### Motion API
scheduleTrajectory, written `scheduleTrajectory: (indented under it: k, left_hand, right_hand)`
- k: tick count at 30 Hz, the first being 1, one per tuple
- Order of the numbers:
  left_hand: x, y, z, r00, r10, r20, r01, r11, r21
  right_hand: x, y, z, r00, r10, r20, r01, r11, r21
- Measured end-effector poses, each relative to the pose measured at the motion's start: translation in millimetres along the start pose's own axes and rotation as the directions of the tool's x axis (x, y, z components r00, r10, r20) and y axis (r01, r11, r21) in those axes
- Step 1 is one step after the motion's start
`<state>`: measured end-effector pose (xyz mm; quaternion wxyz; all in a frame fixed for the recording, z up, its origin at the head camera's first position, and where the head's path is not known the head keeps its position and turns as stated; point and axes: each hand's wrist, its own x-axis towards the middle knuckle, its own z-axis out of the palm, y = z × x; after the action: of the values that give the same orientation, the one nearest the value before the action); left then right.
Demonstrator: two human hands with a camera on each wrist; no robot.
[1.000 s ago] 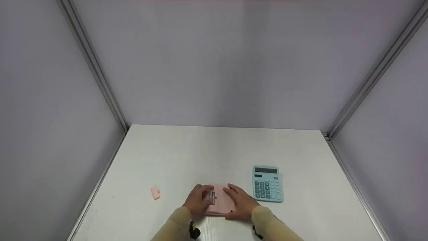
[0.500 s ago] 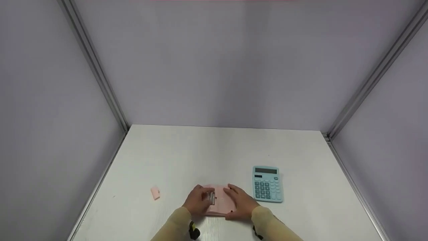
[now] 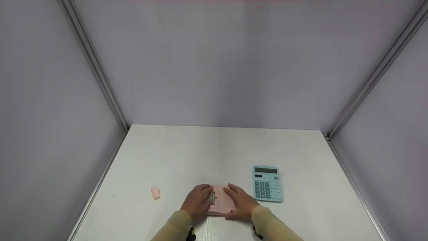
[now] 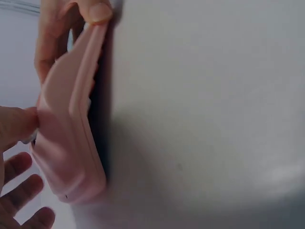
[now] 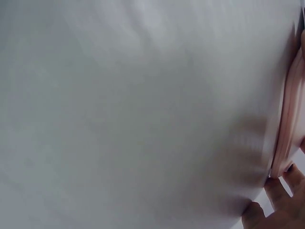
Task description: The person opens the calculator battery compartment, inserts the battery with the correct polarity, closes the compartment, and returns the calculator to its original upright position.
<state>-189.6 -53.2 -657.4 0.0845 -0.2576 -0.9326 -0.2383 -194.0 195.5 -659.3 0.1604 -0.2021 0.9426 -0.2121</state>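
A pink calculator [image 3: 222, 199] lies face down on the white table; in the left wrist view its keys show as dark bumps underneath. A slot in its back holds a silvery part [image 3: 213, 198], probably a battery, half covered by my left hand [image 3: 197, 201]. One fingertip of that hand touches the pink back [image 4: 62, 138], while its other fingers hang free of it. My right hand [image 3: 245, 205] grips the calculator's right end, thumb at the near edge and fingers at the far edge. In the right wrist view only the pink side [image 5: 287, 119] shows.
To the left lies a small pink cover piece [image 3: 155, 193]. A light blue calculator [image 3: 267, 184] lies face up beyond my right hand. Grey panels [image 3: 214, 67] enclose the white table [image 3: 187, 150] at the back and sides.
My left hand has rolled and shifted slightly over the slot, covering more of the silvery part. The right hand and the pink calculator stay put.
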Motion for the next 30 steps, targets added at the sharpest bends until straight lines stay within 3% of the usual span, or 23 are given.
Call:
scheduleTrajectory:
  k: [3,6,11,16,30]
  left_hand:
    - [-1.7,-1.7,-1.0,0.997,0.073,-0.023,-0.069,0.99,0.12]
    - [-3.3,-2.4,-2.8,0.997,0.071,-0.002,-0.07,0.987,0.141]
    - [-3.4,-0.8,-7.6,0.996,-0.03,0.078,0.035,0.997,-0.062]
    - [-0.1,2.4,-12.4,0.985,-0.122,0.12,0.146,0.962,-0.229]
    - [4.5,5.0,-11.2,0.972,-0.169,0.161,0.203,0.954,-0.221]
  right_hand:
    - [-0.2,-1.1,-0.6,1.0,0.003,0.001,-0.003,1.0,0.004]
    - [-0.1,-1.3,-1.1,1.0,0.002,-0.002,-0.002,1.0,-0.001]
    - [0.5,-1.1,-1.0,1.0,0.003,-0.004,-0.003,1.0,-0.002]
    - [1.4,1.0,1.1,1.0,-0.008,-0.015,0.008,1.0,0.008]
    - [3.2,5.7,5.7,1.0,-0.007,-0.022,0.007,1.0,0.022]
